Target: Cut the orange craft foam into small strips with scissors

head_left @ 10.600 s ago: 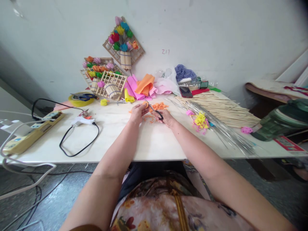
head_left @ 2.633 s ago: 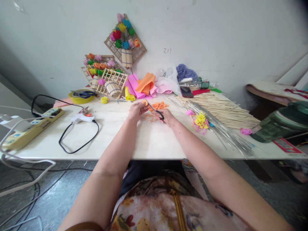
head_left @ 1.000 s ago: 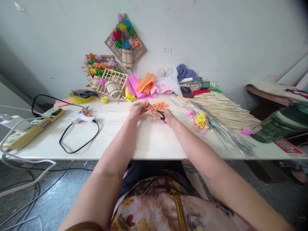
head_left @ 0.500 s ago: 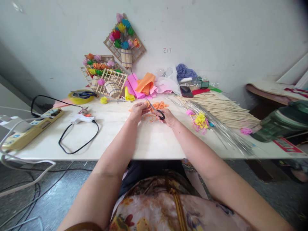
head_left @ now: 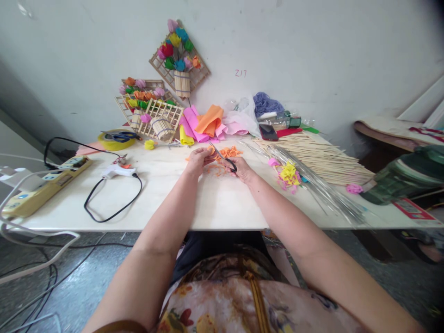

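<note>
Red handwritten "217" point(head_left: 239, 73) on the white wall point(head_left: 312, 55).

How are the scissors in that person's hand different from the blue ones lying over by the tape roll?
The black-handled scissors are gripped in the right hand, blades raised toward the orange piece in the left hand; the blue-handled scissors lie flat and untouched on the yellow tape roll. The black pair sits mid-table among orange scraps; the blue pair lies further left, nearer the wall. Both are ordinary two-loop scissors.
</note>
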Tool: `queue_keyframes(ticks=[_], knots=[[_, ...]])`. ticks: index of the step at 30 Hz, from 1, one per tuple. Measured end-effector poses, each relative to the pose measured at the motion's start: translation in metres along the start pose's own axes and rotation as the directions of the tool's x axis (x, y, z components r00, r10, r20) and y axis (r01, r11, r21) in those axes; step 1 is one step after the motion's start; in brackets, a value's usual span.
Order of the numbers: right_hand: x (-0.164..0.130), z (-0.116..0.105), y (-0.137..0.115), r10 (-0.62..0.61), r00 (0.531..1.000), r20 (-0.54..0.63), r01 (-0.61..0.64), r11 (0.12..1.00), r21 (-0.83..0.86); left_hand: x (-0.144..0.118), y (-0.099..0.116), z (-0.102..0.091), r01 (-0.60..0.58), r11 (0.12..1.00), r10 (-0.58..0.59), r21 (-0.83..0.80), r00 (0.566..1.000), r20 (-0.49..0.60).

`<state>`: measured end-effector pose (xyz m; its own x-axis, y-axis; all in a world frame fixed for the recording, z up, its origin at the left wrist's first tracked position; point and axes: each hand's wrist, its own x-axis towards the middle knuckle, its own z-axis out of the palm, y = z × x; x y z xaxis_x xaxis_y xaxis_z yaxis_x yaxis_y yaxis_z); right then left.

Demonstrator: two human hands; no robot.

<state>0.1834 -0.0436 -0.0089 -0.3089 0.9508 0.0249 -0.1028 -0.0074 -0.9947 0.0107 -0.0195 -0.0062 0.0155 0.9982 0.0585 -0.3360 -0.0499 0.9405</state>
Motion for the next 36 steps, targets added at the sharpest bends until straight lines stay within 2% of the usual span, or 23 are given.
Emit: queue_keyframes(ticks=[9,36], knots=[[-0.0013,0.0010,-0.0020,0.008,1.000,-0.002,-0.008,1.000,0.000,0.0011,0.0012,-0.0003,0.014,1.000,-0.014,0.001,0.998,-0.054],[-0.0050,0.0014,-0.0062,0.024,1.000,-0.002,-0.024,1.000,0.006,-0.0004,-0.0011,0.0057,-0.006,0.998,0.006,-0.060,1.000,0.000]])
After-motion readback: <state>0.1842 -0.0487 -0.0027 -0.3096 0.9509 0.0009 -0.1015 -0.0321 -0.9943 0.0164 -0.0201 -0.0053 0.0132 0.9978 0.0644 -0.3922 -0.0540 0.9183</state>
